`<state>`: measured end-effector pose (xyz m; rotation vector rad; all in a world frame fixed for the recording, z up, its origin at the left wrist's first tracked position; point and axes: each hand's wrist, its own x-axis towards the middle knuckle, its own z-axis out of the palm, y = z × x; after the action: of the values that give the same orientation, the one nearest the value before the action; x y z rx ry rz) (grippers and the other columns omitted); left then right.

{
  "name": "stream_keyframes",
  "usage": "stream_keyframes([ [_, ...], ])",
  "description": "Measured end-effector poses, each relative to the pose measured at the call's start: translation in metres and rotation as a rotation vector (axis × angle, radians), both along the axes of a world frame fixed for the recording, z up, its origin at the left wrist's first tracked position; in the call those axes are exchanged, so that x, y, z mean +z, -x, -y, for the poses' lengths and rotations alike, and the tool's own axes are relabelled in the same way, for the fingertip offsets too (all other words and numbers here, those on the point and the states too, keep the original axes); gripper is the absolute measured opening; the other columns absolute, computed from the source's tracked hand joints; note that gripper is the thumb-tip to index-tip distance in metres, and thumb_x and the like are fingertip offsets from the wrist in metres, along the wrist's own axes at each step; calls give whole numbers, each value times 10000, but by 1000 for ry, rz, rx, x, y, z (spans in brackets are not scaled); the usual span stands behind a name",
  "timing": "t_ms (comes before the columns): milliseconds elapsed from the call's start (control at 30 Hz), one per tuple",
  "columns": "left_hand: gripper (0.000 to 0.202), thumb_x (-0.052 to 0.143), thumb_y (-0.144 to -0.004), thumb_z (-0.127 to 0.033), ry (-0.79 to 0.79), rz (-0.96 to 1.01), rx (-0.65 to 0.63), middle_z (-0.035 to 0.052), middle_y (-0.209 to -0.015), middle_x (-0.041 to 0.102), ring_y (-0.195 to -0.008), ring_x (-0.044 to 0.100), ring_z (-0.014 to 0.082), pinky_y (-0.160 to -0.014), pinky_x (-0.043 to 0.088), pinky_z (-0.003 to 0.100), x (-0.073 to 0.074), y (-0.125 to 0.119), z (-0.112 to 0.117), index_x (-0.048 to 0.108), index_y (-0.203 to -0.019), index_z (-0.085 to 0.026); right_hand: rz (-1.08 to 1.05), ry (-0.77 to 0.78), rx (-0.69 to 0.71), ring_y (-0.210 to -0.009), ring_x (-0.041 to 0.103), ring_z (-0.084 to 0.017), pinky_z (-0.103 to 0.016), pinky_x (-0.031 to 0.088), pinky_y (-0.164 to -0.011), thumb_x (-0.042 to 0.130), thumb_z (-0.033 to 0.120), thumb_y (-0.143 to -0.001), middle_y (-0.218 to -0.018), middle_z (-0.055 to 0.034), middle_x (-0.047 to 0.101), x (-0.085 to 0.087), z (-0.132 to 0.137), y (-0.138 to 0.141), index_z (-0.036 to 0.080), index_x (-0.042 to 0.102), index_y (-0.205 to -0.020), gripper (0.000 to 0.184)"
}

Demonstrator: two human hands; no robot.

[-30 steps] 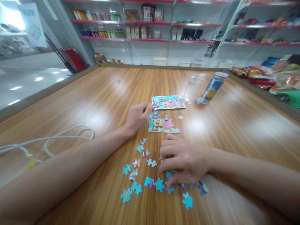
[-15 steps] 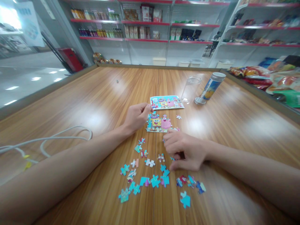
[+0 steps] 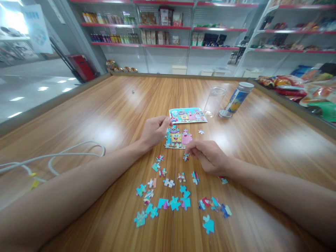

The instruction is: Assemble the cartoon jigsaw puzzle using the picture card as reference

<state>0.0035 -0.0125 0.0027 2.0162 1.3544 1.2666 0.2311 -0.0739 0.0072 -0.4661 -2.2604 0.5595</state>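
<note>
My left hand (image 3: 155,132) is closed, thumb against the curled fingers, at the left edge of the partly joined jigsaw puzzle (image 3: 176,138). Anything within its fingers is hidden. My right hand (image 3: 210,157) is closed too, its fingertips bent down over the puzzle's lower right corner; what they pinch I cannot make out. Just below those fingertips is a small puzzle piece (image 3: 186,157). Behind the puzzle lies the picture card (image 3: 187,115) with the same cartoon scene. Several loose pieces, among them a plain blue one (image 3: 208,224), are scattered nearer to me.
A clear plastic jar (image 3: 214,101), a metal lid (image 3: 225,113) and a blue can (image 3: 240,97) stand at the back right. One white-edged piece (image 3: 201,132) lies right of the puzzle. A white cable (image 3: 76,154) loops at left. Stocked shelves (image 3: 162,26) line the back.
My right hand has moved up and slightly right, its fingers drawing together at the puzzle's corner. Pieces beneath it are now uncovered. My left hand has stayed in place.
</note>
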Motion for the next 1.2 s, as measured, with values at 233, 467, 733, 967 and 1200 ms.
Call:
stream_keyframes([
  [233,424,460,-964,-401,-2,2,11,-42,-494,379,-478,365,94,-496,234,248,-1,1,-1,703,-721,-151,-175,31,-145,-742,479,-110,-247,409,-658,384,-18,-902,-858,-1,524,-2,-5,2,198,540,-983,278],
  [467,419,467,-952,-395,4,9,14,-43,-488,375,-485,376,97,-496,247,249,2,-1,1,693,-697,-152,-255,75,-69,-782,502,-134,-281,437,-692,387,-41,-834,-905,-15,548,-2,-7,1,213,536,-982,330],
  [733,398,480,-936,-402,61,140,25,-40,-491,388,-469,358,92,-481,264,251,-1,1,-5,702,-716,-156,20,-53,188,-905,593,-189,-381,488,-825,409,-15,-824,-968,-75,665,10,-5,-1,170,633,-964,324],
  [967,349,493,-888,-387,189,432,78,-52,-436,370,-390,289,81,-413,213,265,-1,4,-14,660,-694,-149,470,-150,286,-1441,369,-271,-527,255,-1182,481,311,-1000,-1478,-98,552,21,21,15,166,486,-1446,469],
  [1200,329,508,-876,-377,182,411,79,-52,-442,375,-395,298,75,-416,226,255,-1,4,-14,639,-671,-155,558,-189,238,-1486,299,-288,-539,192,-1191,433,503,-1036,-1508,-85,529,19,24,17,200,454,-1481,539],
])
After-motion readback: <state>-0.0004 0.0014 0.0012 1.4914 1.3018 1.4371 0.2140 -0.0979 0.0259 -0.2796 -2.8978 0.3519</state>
